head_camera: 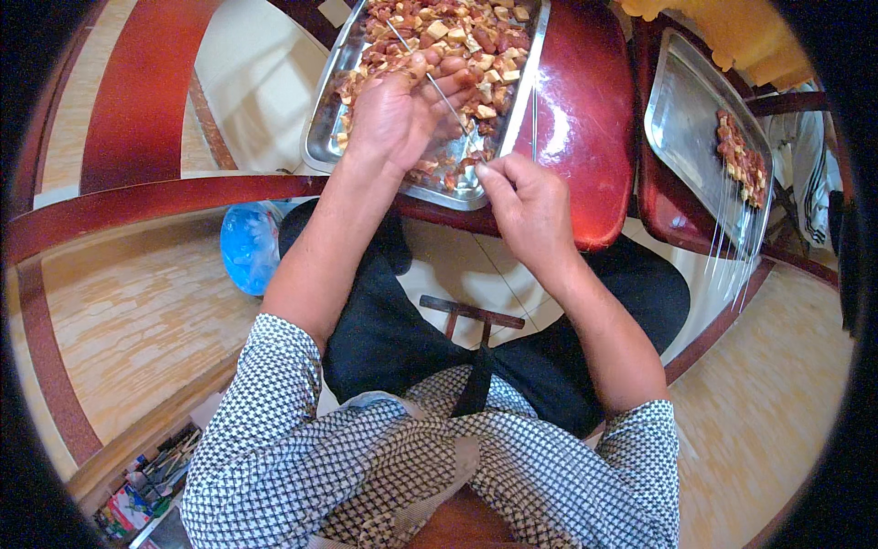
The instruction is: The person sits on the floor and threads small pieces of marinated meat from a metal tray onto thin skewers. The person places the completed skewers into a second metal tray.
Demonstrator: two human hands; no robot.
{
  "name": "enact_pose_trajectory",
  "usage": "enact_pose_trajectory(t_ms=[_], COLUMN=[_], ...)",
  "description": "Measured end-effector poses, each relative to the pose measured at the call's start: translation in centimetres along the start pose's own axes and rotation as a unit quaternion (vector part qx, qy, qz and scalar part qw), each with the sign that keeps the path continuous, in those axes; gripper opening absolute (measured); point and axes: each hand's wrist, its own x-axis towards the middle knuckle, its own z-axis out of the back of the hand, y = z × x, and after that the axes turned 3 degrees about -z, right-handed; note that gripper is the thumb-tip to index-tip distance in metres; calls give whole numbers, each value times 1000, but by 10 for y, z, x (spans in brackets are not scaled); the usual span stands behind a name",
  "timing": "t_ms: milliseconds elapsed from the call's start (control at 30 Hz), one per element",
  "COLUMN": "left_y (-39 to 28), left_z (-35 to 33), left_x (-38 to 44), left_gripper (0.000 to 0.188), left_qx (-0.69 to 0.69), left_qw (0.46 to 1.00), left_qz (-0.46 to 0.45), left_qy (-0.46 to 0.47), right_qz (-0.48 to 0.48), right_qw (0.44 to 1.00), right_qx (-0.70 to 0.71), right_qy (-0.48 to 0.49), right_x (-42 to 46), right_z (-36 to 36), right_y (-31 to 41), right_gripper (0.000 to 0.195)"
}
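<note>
A thin metal skewer (446, 96) runs slantwise across the fingers of my left hand (405, 110), which is palm up with the fingers curled over a steel tray (319, 147). The tray holds many cut pieces of raw-looking red meat (483, 41) and pale cubes (437, 29). My right hand (525, 195) is closed at the tray's near right corner, thumb against forefinger, around the skewer's lower end as far as I can tell. Whether a piece of meat sits on the skewer under my left fingers is hidden.
More skewers (535, 117) lie beside the tray on a glossy red chair seat (583, 130). On the right, a second steel tray (675, 123) holds several loaded meat skewers (741, 161), their bare ends over its edge. A blue plastic bag (248, 247) hangs low at left.
</note>
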Motion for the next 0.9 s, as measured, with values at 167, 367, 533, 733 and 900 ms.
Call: enact_pose_trajectory(t_ms=[167,367,533,733,900], left_y=[20,-34,-23,-15,-13], left_z=[-8,13,38,42,39], left_x=[-8,-20,-36,-33,-23], left_gripper=[25,26,18,17,16], left_qx=[137,405,742,834,851], left_qw=[989,901,628,470,461], left_qz=[16,-155,-206,-235,-194], left_qy=[43,-16,114,169,161], right_qz=[44,35,-38,10,7], right_qw=[995,999,999,1000,1000], right_qx=[-75,-12,12,-4,0], right_qy=[-44,-24,12,11,23], right_x=[23,15,6,7,7], right_z=[3,48,54,43,38], right_y=[3,5,-4,-11,-12], right_gripper=[18,16,17,15,15])
